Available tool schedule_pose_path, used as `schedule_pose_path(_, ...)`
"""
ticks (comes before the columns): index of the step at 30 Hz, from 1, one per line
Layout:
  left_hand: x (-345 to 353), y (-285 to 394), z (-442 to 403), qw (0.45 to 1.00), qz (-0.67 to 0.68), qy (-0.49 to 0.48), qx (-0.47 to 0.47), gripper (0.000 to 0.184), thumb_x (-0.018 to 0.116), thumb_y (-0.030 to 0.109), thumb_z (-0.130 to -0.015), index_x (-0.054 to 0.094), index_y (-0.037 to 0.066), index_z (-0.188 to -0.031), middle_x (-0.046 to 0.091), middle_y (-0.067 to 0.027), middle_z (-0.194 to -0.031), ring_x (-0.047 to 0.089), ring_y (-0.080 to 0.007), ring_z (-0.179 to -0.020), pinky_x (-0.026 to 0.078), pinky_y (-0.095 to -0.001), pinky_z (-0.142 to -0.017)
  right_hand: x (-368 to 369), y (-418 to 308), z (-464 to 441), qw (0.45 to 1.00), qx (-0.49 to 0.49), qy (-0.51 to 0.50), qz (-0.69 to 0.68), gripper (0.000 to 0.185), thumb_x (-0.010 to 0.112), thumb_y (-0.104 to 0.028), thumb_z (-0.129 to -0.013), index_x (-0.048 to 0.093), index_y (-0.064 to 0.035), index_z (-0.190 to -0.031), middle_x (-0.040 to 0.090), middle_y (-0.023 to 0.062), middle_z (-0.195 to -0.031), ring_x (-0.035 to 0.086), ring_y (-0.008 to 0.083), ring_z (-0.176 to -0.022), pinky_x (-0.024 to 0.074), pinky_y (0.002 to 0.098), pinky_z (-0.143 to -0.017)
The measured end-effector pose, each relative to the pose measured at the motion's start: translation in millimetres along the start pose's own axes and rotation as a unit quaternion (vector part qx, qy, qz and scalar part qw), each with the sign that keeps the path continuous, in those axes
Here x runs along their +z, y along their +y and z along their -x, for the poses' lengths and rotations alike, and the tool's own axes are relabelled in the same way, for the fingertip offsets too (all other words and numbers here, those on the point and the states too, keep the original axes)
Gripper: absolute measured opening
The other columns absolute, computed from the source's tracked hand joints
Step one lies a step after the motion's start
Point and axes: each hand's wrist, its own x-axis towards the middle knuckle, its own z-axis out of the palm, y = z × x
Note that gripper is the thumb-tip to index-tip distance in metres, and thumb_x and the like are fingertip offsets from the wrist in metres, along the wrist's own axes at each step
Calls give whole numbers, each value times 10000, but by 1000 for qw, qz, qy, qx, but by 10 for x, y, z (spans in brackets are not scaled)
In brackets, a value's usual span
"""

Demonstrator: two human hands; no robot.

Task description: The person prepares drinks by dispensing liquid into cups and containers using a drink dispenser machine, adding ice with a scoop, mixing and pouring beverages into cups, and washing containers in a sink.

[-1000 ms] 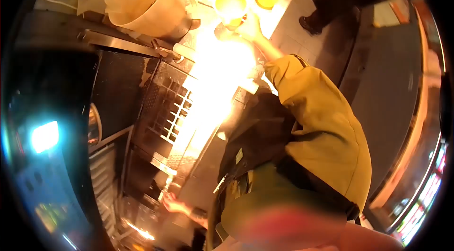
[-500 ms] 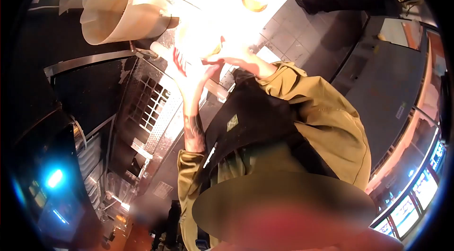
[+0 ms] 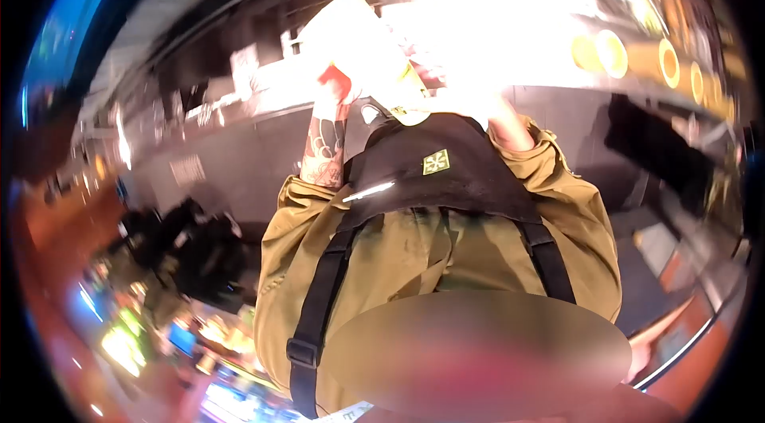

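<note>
In the head view, a large pale container [image 3: 351, 33], washed out by glare, is tilted in front of my apron. A yellow patch shows along its lower right side. My left hand [image 3: 338, 85] is closed at the container's left side, with its fingertips partly hidden. Beside the container's lower end is my right hand [image 3: 466, 103], so overexposed that its fingers cannot be made out. Whether it touches the container is unclear.
Several round yellow containers [image 3: 612, 54] line the bright counter at the right. A person's dark-clothed leg [image 3: 657, 140] shows at the right. Dark clothing [image 3: 195, 252] of other people appears at the lower left. Motion blurs much of the scene.
My body and view have turned, and the large translucent bucket and grid shelf no longer show as before. My hands have moved apart, and the pale container now stands between them.
</note>
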Motion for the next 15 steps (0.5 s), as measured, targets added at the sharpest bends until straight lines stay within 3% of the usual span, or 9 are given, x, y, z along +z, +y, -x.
schedule_pose_path(1,-194,104,131,999,19,7,26,622,730,64,-709,440,1,-1256,547,-116,-1187,562,-228,-1080,480,-359,-916,155,200,-156,994,70,-52,-70,433,796,-92,-710,573,-15,-1073,585,134,-1185,571,242,-1077,463,364,-932)
schedule_pose_path(4,-756,343,582,991,62,22,118,667,733,61,-698,423,0,-1285,539,-119,-1215,561,-224,-1089,479,-354,-920,1096,-389,-746,989,72,-78,103,514,820,-171,-672,583,0,-1094,591,138,-1164,567,285,-1068,454,377,-931)
schedule_pose_path(5,-1003,460,734,985,65,30,158,682,734,60,-694,417,-1,-1295,537,-120,-1224,561,-223,-1092,479,-352,-921,1244,29,-843,943,-75,-99,309,574,834,-232,-633,602,3,-1102,594,147,-1136,556,316,-1053,446,387,-928)
schedule_pose_path(7,-1485,744,951,968,57,60,235,712,736,59,-686,406,-1,-1314,532,-122,-1243,560,-220,-1098,478,-349,-924,1890,-305,-1316,945,81,-135,287,586,819,-271,-644,613,-16,-1130,557,157,-1194,539,322,-1087,423,409,-959)
schedule_pose_path(8,-1795,933,1140,957,47,77,275,727,738,58,-683,400,-2,-1324,529,-123,-1252,560,-218,-1101,478,-347,-925,2111,106,-1434,950,31,-170,260,563,799,-280,-668,618,-71,-1158,534,132,-1249,519,320,-1129,404,418,-984)
schedule_pose_path(9,-2141,1156,1348,943,35,102,314,742,739,57,-679,394,-2,-1333,527,-124,-1261,559,-217,-1104,477,-345,-926,2472,138,-1534,977,154,-125,81,506,787,-232,-703,619,-64,-1150,576,105,-1195,545,269,-1109,432,391,-958)
schedule_pose_path(12,-3257,2014,2197,874,-35,223,431,787,742,54,-667,377,-3,-1362,519,-127,-1290,558,-213,-1112,476,-340,-930,3261,406,-2066,925,119,-229,277,441,788,-44,-712,594,11,-1104,645,51,-1006,597,122,-883,508,301,-807)
schedule_pose_path(13,-3545,2408,2474,848,-48,305,430,778,744,54,-666,382,-5,-1352,516,-120,-1296,517,-228,-1187,429,-361,-1003,3433,769,-2253,936,144,-228,226,393,780,-20,-715,606,7,-1066,645,64,-999,601,113,-826,510,280,-780)
schedule_pose_path(15,-4167,3176,2995,771,-125,373,501,714,751,62,-694,417,-11,-1320,548,-118,-1252,553,-236,-1134,452,-355,-962,3906,1061,-2508,941,136,-253,178,404,776,-28,-722,594,-9,-1083,651,58,-957,603,99,-771,507,254,-725)
